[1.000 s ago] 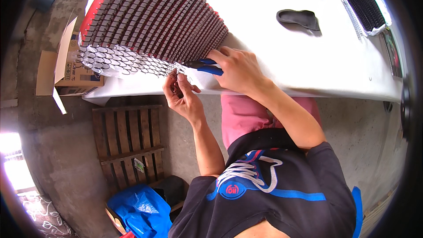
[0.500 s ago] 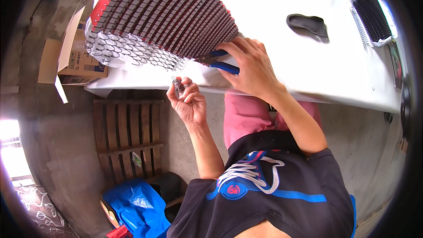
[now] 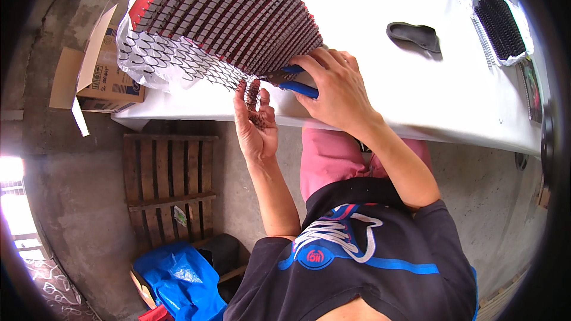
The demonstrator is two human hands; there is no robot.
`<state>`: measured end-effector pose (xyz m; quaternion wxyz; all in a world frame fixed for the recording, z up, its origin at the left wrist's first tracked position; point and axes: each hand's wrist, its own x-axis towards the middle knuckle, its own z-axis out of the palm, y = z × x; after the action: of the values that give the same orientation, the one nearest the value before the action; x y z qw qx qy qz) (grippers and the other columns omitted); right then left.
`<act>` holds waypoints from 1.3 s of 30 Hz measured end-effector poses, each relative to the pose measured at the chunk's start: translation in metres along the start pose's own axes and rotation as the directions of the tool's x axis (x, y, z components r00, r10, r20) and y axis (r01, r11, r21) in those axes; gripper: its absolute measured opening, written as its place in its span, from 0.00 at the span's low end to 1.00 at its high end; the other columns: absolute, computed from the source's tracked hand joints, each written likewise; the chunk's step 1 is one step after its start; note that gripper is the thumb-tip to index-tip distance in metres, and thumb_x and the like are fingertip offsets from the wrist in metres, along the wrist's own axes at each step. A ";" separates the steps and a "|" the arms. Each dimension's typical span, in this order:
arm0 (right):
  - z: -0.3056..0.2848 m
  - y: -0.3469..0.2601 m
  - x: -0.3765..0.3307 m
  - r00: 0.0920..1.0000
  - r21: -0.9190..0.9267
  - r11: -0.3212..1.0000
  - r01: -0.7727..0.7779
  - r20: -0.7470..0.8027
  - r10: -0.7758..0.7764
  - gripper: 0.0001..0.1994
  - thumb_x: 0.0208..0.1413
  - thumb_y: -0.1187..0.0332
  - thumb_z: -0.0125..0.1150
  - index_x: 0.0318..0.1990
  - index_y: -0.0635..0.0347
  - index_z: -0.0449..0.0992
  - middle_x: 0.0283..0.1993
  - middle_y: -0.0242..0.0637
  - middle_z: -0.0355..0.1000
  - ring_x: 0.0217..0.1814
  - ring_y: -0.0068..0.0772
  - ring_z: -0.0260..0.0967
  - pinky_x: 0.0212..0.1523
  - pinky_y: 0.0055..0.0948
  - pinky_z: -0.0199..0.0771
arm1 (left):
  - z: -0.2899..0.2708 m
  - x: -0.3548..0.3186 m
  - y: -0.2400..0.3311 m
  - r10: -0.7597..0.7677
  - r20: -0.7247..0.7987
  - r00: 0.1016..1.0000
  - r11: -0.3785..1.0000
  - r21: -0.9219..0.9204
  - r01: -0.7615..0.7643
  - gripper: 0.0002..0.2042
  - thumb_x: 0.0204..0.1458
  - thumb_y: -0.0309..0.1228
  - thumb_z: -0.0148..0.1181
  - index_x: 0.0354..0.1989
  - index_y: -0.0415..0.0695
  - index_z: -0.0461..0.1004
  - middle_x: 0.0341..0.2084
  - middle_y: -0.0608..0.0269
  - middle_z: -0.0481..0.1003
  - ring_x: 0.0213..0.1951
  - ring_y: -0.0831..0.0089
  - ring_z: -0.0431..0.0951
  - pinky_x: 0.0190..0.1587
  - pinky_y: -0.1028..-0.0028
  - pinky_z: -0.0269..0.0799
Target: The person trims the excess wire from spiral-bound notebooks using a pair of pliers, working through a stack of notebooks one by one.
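My right hand (image 3: 339, 86) is wrapped round blue-handled pliers (image 3: 298, 88), whose metal jaws reach the near corner of a large panel (image 3: 232, 12) of red strips and dark wire rows. Loose hooked wire ends (image 3: 172, 59) stick out along the panel's near left edge. Just left of the pliers, my left hand (image 3: 257, 134) is raised with its fingers pointing up. A bunch of dark coiled wire (image 3: 254, 95) lies between those fingers, close under the panel's corner. Whether this wire joins the panel is too fine to make out.
The panel rests on a white-covered table (image 3: 369, 0). A dark shoe insole (image 3: 414, 37) lies to its right, and a bundle of black coiled wire (image 3: 501, 24) sits far right. An open cardboard box (image 3: 110, 80), wooden pallet (image 3: 169, 184) and blue plastic bag (image 3: 184, 282) are at left.
My left hand has moved up and slightly right to the panel's corner, its fingers straightening around the coiled wire. The pliers have shifted slightly left in my right hand.
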<state>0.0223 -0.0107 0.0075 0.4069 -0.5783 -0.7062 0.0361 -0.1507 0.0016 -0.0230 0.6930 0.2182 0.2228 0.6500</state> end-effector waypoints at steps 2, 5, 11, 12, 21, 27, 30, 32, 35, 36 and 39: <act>-0.001 -0.001 0.000 1.000 -0.007 1.000 -0.013 0.006 0.013 0.22 0.39 0.65 0.66 0.46 0.52 0.71 0.43 0.37 0.68 0.49 0.39 0.65 0.53 0.43 0.56 | 0.001 0.001 0.002 0.068 0.012 0.998 0.979 0.192 -0.069 0.19 0.54 0.39 0.57 0.51 0.45 0.67 0.41 0.59 0.72 0.38 0.75 0.75 0.34 0.83 0.77; -0.003 -0.006 0.001 0.999 0.001 0.999 -0.044 0.012 0.044 0.20 0.38 0.68 0.65 0.44 0.52 0.71 0.44 0.36 0.68 0.49 0.38 0.65 0.53 0.41 0.58 | 0.016 0.001 0.000 0.188 -0.086 0.978 0.915 0.377 -0.142 0.11 0.53 0.33 0.59 0.43 0.45 0.71 0.32 0.67 0.74 0.29 0.84 0.72 0.24 0.87 0.66; 0.002 -0.008 0.002 0.999 -0.021 1.000 -0.023 0.036 0.024 0.17 0.40 0.63 0.65 0.41 0.54 0.73 0.40 0.37 0.70 0.47 0.38 0.68 0.49 0.42 0.62 | 0.025 0.002 -0.003 0.302 -0.065 0.951 0.849 0.472 -0.238 0.07 0.52 0.31 0.60 0.37 0.44 0.72 0.31 0.67 0.75 0.24 0.86 0.68 0.18 0.88 0.58; 0.001 -0.008 0.003 0.999 -0.005 1.000 -0.024 0.045 0.024 0.16 0.41 0.63 0.64 0.40 0.54 0.73 0.39 0.37 0.71 0.46 0.38 0.69 0.47 0.41 0.64 | 0.025 0.003 -0.003 0.303 -0.061 0.951 0.849 0.471 -0.240 0.07 0.52 0.31 0.60 0.37 0.44 0.72 0.31 0.66 0.75 0.24 0.86 0.67 0.18 0.88 0.57; -0.007 -0.001 0.004 0.983 0.062 0.993 -0.104 0.157 0.094 0.16 0.40 0.64 0.65 0.40 0.54 0.74 0.39 0.37 0.72 0.44 0.37 0.70 0.47 0.40 0.65 | 0.021 0.003 -0.006 0.351 -0.025 0.936 0.876 0.360 -0.320 0.09 0.52 0.27 0.60 0.41 0.43 0.72 0.33 0.64 0.75 0.23 0.87 0.66 0.16 0.89 0.55; -0.005 -0.002 0.004 0.999 -0.011 1.000 0.022 -0.038 -0.022 0.21 0.38 0.60 0.67 0.43 0.53 0.73 0.42 0.36 0.69 0.47 0.38 0.67 0.52 0.43 0.58 | 0.028 -0.006 0.000 0.324 -0.012 0.946 0.850 0.443 -0.286 0.13 0.51 0.25 0.59 0.46 0.41 0.70 0.31 0.61 0.75 0.20 0.88 0.65 0.16 0.90 0.55; -0.005 -0.004 0.005 1.000 -0.021 1.000 0.019 -0.019 -0.019 0.22 0.38 0.60 0.68 0.44 0.52 0.73 0.41 0.36 0.68 0.47 0.37 0.66 0.52 0.43 0.57 | 0.025 -0.004 0.003 0.302 0.009 0.953 0.856 0.438 -0.275 0.13 0.50 0.25 0.59 0.45 0.41 0.70 0.30 0.61 0.75 0.20 0.88 0.65 0.16 0.90 0.55; -0.005 -0.006 0.006 1.000 -0.027 0.999 0.025 -0.011 -0.025 0.21 0.38 0.60 0.67 0.43 0.52 0.73 0.41 0.35 0.68 0.46 0.36 0.66 0.51 0.42 0.57 | 0.026 -0.002 0.003 0.315 -0.002 0.949 0.851 0.443 -0.281 0.12 0.50 0.25 0.60 0.44 0.41 0.71 0.29 0.61 0.75 0.20 0.88 0.65 0.16 0.90 0.55; -0.005 -0.008 0.006 1.000 -0.021 0.999 0.026 0.004 -0.026 0.21 0.38 0.61 0.67 0.43 0.52 0.72 0.41 0.35 0.68 0.46 0.36 0.67 0.50 0.40 0.59 | 0.026 -0.001 0.004 0.315 0.017 0.949 0.843 0.453 -0.288 0.10 0.50 0.25 0.60 0.42 0.41 0.72 0.29 0.61 0.76 0.20 0.88 0.65 0.16 0.90 0.54; -0.006 -0.009 0.007 1.000 -0.008 1.000 0.017 0.016 -0.017 0.21 0.38 0.62 0.67 0.43 0.51 0.72 0.41 0.35 0.68 0.46 0.37 0.67 0.49 0.39 0.60 | 0.025 -0.001 0.005 0.313 0.029 0.949 0.840 0.457 -0.291 0.10 0.50 0.25 0.60 0.41 0.41 0.72 0.29 0.61 0.76 0.20 0.88 0.65 0.16 0.90 0.54; -0.002 -0.012 0.009 0.999 0.005 0.999 0.032 0.000 -0.032 0.17 0.40 0.62 0.65 0.40 0.52 0.72 0.38 0.35 0.70 0.42 0.36 0.69 0.45 0.38 0.65 | 0.023 0.001 0.007 0.303 0.041 0.952 0.847 0.447 -0.288 0.10 0.50 0.26 0.61 0.40 0.39 0.72 0.29 0.62 0.76 0.19 0.84 0.68 0.16 0.83 0.61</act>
<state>0.0143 -0.0079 0.0195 0.4089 -0.5658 -0.7153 0.0312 -0.1426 0.0022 -0.0008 0.5123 0.3935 0.3407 0.6831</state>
